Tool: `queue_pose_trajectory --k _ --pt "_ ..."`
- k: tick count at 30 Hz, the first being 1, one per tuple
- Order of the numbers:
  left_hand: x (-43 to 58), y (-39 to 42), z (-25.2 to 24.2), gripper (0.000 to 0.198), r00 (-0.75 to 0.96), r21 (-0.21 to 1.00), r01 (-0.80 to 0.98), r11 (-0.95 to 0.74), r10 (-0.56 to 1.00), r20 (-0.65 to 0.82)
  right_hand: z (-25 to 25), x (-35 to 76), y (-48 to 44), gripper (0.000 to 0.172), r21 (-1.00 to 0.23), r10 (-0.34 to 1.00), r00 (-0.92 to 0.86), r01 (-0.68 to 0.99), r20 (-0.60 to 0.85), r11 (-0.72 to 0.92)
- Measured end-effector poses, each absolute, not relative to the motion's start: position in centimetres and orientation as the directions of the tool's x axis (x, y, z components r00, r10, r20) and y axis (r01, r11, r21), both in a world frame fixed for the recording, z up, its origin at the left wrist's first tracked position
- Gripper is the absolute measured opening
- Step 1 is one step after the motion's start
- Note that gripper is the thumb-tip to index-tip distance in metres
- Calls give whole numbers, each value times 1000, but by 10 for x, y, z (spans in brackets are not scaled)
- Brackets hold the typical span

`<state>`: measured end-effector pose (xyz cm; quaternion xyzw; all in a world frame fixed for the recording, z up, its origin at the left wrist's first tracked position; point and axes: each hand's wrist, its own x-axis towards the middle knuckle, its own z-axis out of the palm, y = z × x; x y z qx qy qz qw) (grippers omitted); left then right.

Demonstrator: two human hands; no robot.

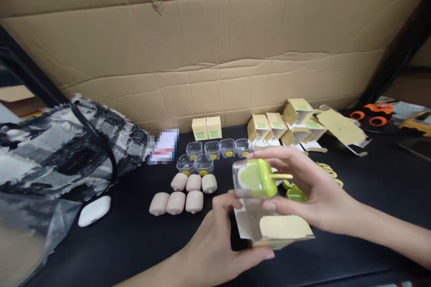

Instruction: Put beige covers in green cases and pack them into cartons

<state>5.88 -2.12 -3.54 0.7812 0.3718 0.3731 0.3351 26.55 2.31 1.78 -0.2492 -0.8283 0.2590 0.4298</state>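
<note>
My right hand is closed around a small clear plastic container with a bright green lid and a yellow-green strap, tilted on its side. Just below it, my left hand grips an open pale yellow carton, its flaps spread and its opening facing up. The container is over the carton's opening. Partly hidden behind my right hand are green lids and yellow-green straps. Clear cups with yellow stickers stand in rows beyond my hands, and several pinkish rounded pieces lie left of them.
Closed yellow cartons and opened ones stand along the cardboard wall. A patterned bag, a white case and plastic wrapping lie at left. An orange toy vehicle sits far right on the black table.
</note>
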Motion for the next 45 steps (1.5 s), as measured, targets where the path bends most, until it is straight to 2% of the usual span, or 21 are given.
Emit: queue_pose_trajectory --k 4,8,12,17,22,29,34,37,40,45 --pt "60 -20 -34 53 408 849 305 -431 865 292 23 269 13 60 -564 572 -594 228 565 794" --pt "57 -15 -36 52 433 828 241 -506 820 374 34 274 14 46 -416 472 -727 277 498 866" --pt "56 -14 -38 50 455 815 223 -535 797 398 36 274 16 41 -353 487 -773 360 405 864" --pt "56 -14 -36 50 453 820 231 -524 804 386 32 275 21 36 -386 459 -818 321 347 865" --pt "58 -14 -36 51 458 805 215 -553 785 417 27 270 20 19 -371 513 -797 393 319 841" --pt "55 -12 -40 64 492 741 228 -631 732 472 27 268 13 19 -380 544 -765 417 344 826" --pt "53 -14 -35 81 496 681 323 -657 730 469 34 274 12 33 -400 510 -735 346 447 849" --pt "52 -16 -30 79 522 650 381 -658 733 436 35 275 14 30 -371 466 -723 305 510 877" --pt "52 -17 -28 77 488 695 344 -631 753 442 32 275 17 27 -366 438 -727 270 528 890" --pt "52 -16 -27 50 476 699 310 -644 742 472 21 276 23 24 -420 465 -718 260 518 869"
